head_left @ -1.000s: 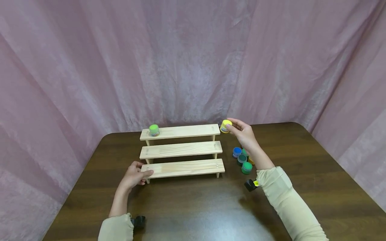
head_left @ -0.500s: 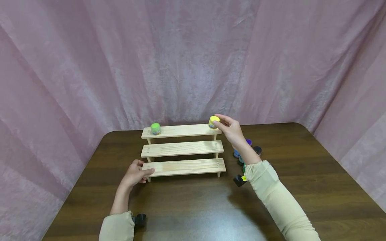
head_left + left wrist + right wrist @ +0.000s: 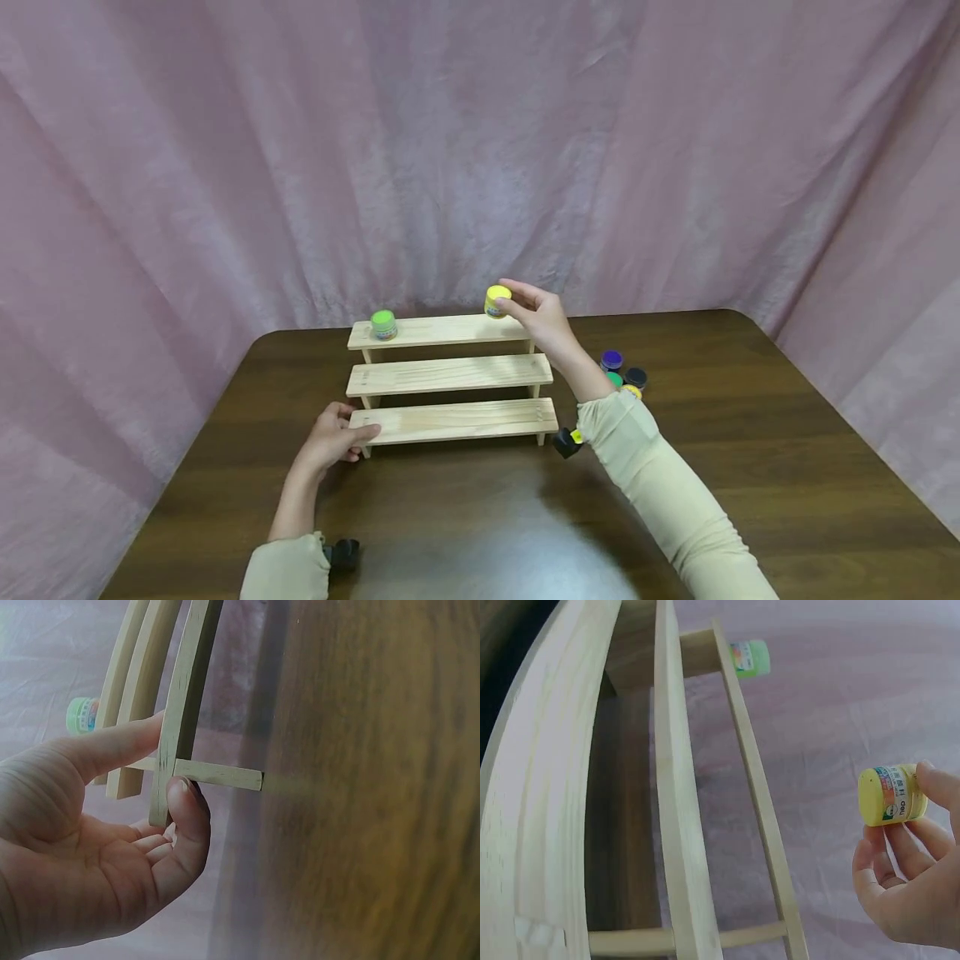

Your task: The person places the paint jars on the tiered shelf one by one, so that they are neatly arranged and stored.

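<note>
A three-step wooden rack (image 3: 450, 377) of pale boards stands on the brown table. My left hand (image 3: 330, 437) grips the left end of its lowest board, thumb on top and fingers curled beneath, as the left wrist view (image 3: 112, 847) shows. My right hand (image 3: 547, 323) pinches a small yellow paint jar (image 3: 496, 302) by its lid end, thumb on one side and fingers on the other. In the right wrist view, the yellow jar (image 3: 891, 795) hangs apart from the top board. A light green jar (image 3: 384, 325) sits on that board's left end.
Right of the rack, partly behind my right forearm, several jars stand on the table (image 3: 750, 467), among them a purple jar (image 3: 611, 360) and a black jar (image 3: 636, 378). A pink curtain (image 3: 480, 150) hangs behind the table.
My right hand has carried the yellow jar leftward, from beyond the rack's right end to over the top board. My left hand keeps its grip on the lowest board.
</note>
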The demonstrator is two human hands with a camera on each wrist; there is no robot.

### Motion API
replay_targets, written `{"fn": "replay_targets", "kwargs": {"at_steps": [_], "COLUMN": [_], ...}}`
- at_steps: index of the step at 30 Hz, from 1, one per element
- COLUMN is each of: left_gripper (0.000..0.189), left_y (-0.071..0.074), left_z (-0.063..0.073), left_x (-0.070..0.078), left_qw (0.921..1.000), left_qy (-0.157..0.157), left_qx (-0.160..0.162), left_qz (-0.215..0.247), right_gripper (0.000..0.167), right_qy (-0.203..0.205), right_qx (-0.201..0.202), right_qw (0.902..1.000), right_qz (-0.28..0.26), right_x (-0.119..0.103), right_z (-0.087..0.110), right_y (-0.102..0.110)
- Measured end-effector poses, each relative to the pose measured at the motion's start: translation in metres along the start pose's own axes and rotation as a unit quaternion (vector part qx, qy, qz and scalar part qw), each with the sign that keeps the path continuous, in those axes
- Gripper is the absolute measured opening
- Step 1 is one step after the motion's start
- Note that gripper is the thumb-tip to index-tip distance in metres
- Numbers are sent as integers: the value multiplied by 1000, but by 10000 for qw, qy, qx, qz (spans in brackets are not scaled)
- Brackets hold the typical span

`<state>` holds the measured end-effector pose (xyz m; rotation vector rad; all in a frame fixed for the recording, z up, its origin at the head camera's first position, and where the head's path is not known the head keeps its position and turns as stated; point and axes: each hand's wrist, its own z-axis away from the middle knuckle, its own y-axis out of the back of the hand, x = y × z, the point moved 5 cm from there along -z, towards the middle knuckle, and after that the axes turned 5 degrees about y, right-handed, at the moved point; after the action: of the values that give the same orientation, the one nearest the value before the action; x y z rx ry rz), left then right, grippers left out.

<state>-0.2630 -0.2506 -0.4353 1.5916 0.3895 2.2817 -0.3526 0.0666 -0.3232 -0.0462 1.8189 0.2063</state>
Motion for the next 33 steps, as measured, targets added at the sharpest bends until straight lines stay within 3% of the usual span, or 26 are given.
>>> {"fn": "replay_targets", "kwargs": {"at_steps": [5, 12, 23, 33], "left_gripper": [69, 69, 66, 64], "left_y": [3, 1, -8, -8], "left_z": [1, 0, 0, 2], "left_x": [0, 3, 7, 7], "left_qw": [10000, 10000, 10000, 9999], "left_qy": [-49, 8, 28, 68], "left_qx": [17, 42, 70, 116], "left_qz": [-45, -73, -4, 3], "right_gripper": [47, 45, 46, 44], "right_qy": [23, 146, 238, 316], "right_qx": [-147, -163, -472, -515], "right_qw": [9998, 9994, 9972, 9947], "right_qz": [-118, 275, 525, 828], "right_x": [2, 10, 18, 22], "right_z": [-6, -16, -21, -23], "right_y": [-19, -40, -57, -68]}}
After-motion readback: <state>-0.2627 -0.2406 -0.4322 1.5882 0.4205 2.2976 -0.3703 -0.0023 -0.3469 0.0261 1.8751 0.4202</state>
